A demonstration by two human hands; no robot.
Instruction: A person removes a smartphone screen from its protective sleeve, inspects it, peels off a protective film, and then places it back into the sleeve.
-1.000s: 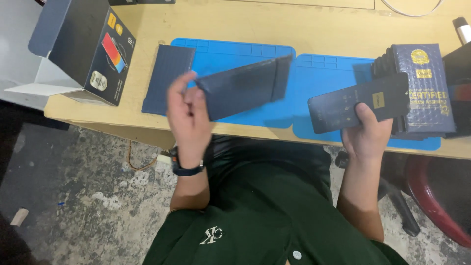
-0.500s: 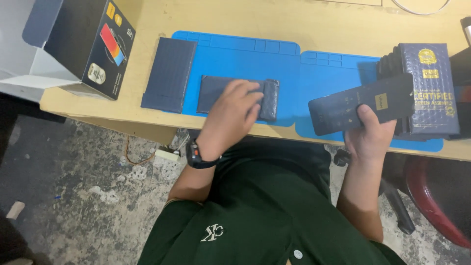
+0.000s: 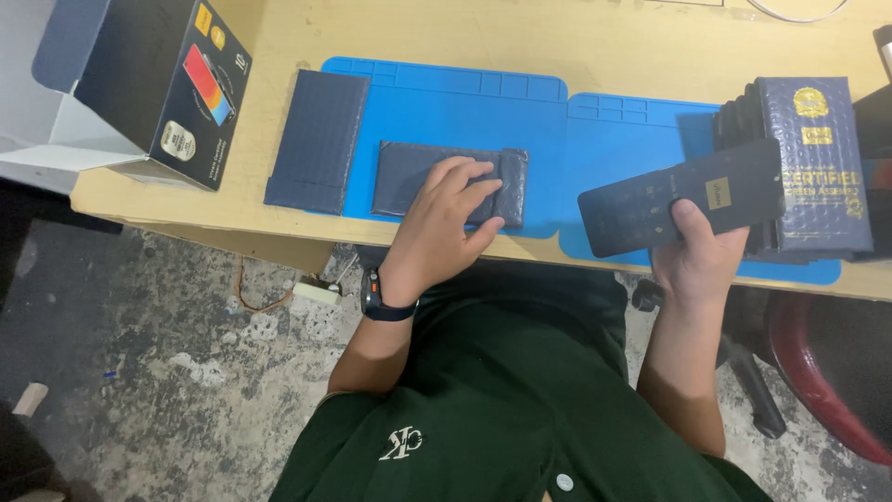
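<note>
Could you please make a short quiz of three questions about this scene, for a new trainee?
1. True or false: the left hand presses flat on a dark padded pouch lying on the blue mat.
2. What does the right hand hold? A) a dark flat panel B) a cup C) scissors
3. Fill in: the open black box stands at the table's far ____ end.

Key: 1 true; 2 A, the dark flat panel; 3 left.
</note>
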